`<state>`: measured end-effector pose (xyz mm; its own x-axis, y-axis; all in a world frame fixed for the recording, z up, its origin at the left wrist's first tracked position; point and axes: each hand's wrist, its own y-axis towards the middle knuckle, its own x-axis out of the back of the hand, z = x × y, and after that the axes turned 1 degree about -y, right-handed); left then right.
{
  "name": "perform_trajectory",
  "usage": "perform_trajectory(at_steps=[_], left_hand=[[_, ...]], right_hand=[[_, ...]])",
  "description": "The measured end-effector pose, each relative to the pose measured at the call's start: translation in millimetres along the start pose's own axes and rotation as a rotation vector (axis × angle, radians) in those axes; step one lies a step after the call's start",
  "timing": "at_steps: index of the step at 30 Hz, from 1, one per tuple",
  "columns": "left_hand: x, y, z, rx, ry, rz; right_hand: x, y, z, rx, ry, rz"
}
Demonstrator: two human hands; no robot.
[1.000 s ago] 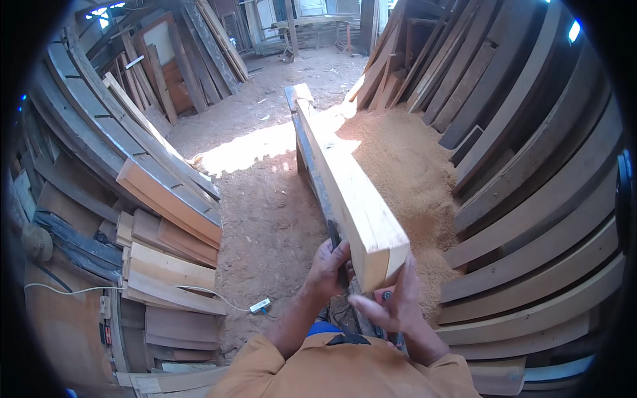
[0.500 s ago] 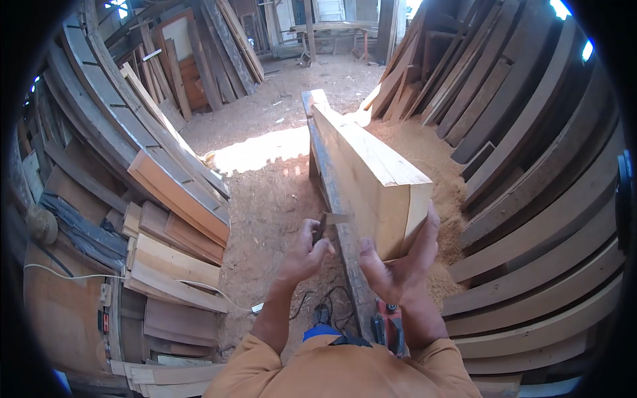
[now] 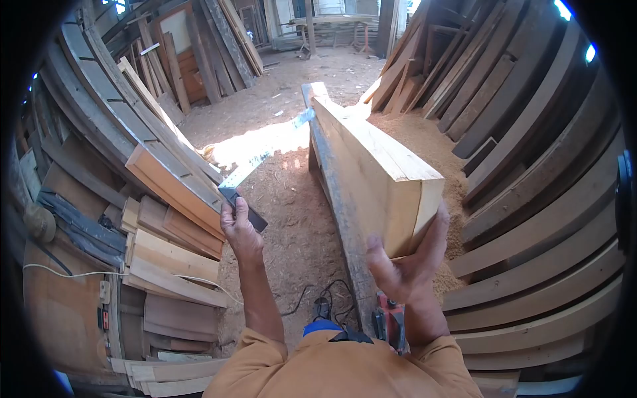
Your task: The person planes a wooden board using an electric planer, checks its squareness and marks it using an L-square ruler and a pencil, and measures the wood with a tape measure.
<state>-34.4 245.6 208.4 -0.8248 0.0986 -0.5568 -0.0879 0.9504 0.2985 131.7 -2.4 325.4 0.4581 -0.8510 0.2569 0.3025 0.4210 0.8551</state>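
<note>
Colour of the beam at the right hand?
Pale yellowish wood; the beam shows best in head view.

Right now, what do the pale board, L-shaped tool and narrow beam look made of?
Pale board: wood, seemingly bare; matte, with lines along its top.
L-shaped tool: bright part probably metal, given its sheen; dark part open, wood or metal.
Narrow beam: likely wood, rough or worn; blotchy gray-brown surface.

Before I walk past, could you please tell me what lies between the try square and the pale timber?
The head view shows debris-strewn floor, then the weathered beam, between the try square in the left hand and the pale timber.
</note>
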Motion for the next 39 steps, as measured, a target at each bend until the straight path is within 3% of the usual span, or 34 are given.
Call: perform_trajectory(at_steps=[7,14,23,24,27,33,39], left_hand=[[-52,31,59,-0.088,0.259,0.361],[-111,54,155,0.243,0.231,0.538],[-127,44,177,0.213,0.196,0.508],[-126,44,175,0.277,0.150,0.522],[-125,42,174,0.207,0.153,0.538],[-121,41,182,0.212,0.113,0.533],[-132,34,158,0.314,0.112,0.484]], right_hand=[[-11,-45,9,-0.060,-0.012,0.038],[-15,-89,10,-0.260,0.153,0.153],[-9,-91,10,-0.341,0.161,0.184],[-8,-89,9,-0.323,0.162,0.186],[-10,-87,4,-0.212,0.110,0.153],[-13,-90,2,-0.206,0.171,0.128],[-5,-81,3,-0.253,0.132,0.138]])
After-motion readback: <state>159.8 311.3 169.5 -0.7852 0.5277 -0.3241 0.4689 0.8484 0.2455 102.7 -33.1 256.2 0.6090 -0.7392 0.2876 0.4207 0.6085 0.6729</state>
